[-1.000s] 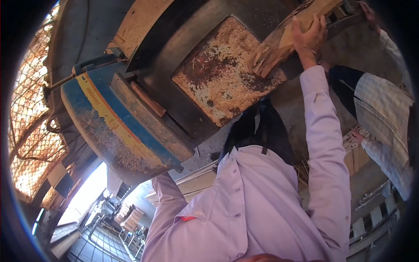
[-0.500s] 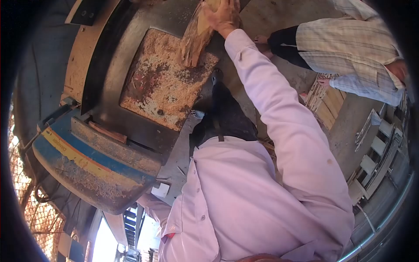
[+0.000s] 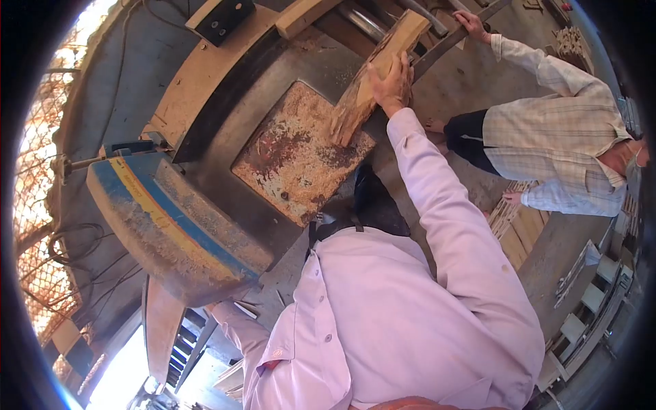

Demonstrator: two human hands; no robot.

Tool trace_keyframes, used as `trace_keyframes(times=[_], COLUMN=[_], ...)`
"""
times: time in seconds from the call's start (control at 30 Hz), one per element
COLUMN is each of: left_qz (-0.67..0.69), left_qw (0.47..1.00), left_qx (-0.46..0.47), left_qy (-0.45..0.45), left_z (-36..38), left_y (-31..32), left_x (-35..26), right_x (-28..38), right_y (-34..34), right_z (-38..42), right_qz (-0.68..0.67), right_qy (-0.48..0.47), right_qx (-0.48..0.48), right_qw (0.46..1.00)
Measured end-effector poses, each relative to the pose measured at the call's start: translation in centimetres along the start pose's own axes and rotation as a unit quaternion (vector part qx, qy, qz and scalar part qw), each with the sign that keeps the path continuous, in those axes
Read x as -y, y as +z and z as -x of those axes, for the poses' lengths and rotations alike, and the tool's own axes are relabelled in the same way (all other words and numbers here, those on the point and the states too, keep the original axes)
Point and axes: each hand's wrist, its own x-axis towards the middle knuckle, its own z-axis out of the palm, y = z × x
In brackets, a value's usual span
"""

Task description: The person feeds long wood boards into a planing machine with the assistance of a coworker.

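My right hand (image 3: 393, 85) grips the side of a rough wooden slab (image 3: 369, 78) with bark along its edge, fingers over its top. The slab's near end lies over a sawdust-covered plate (image 3: 280, 160) in the metal machine table. Its far end reaches past metal rollers (image 3: 362, 20). My left arm (image 3: 239, 328) extends down beside a blue and yellow machine housing (image 3: 171, 225). The left hand is mostly hidden behind that housing, so its fingers do not show.
Another person in a checked shirt (image 3: 553, 133) stands at the right, one hand (image 3: 471, 26) at a metal rail. Their other hand is near a stack of boards (image 3: 523, 232). A curved wooden guard (image 3: 205, 75) borders the machine. Wire mesh (image 3: 41, 171) is at the left.
My view has turned, so the machine and slab appear lower and further right. More of the slab's far end shows, and the other person's hand at the rail has come into view.
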Motion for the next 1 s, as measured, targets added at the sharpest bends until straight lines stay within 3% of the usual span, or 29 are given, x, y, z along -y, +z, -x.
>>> trace_keyframes(times=[0.03, 0.1, 0.13, 0.17, 0.2, 0.7, 1.0], left_qz=[-0.047, 0.014, 0.219, 0.409, 0.576, 0.604, 0.597], left_qw=[0.998, 1.000, 0.966, 0.874, 0.729, 0.722, 0.730], left_qx=[-0.002, 0.009, 0.016, -0.033, -0.051, -0.055, -0.048], left_qy=[0.037, -0.003, -0.134, -0.260, -0.367, -0.334, -0.330], left_z=[-0.2, -0.6, -1.2, -1.8, -2.3, -2.3, -2.1], left_y=[-0.3, -0.9, -0.7, -0.7, -0.8, 0.2, -0.2], left_x=[0.4, -0.4, -0.8, -2.1, -2.5, -1.7, -1.9], right_x=[0.1, -0.2, -0.4, -0.6, -0.6, 0.0, -0.1], right_y=[-0.1, 0.0, 0.1, 0.3, 0.4, 0.2, 0.4], right_z=[0.0, 0.0, 0.1, 0.1, 0.1, 0.1, 0.2], right_qz=[-0.004, -0.011, -0.011, -0.011, -0.012, 0.002, 0.006], right_qy=[-0.001, 0.000, -0.005, -0.009, -0.013, 0.010, -0.024], right_qx=[0.002, 0.004, -0.001, -0.007, -0.012, -0.004, -0.040], right_qw=[1.000, 1.000, 1.000, 1.000, 1.000, 1.000, 0.999])
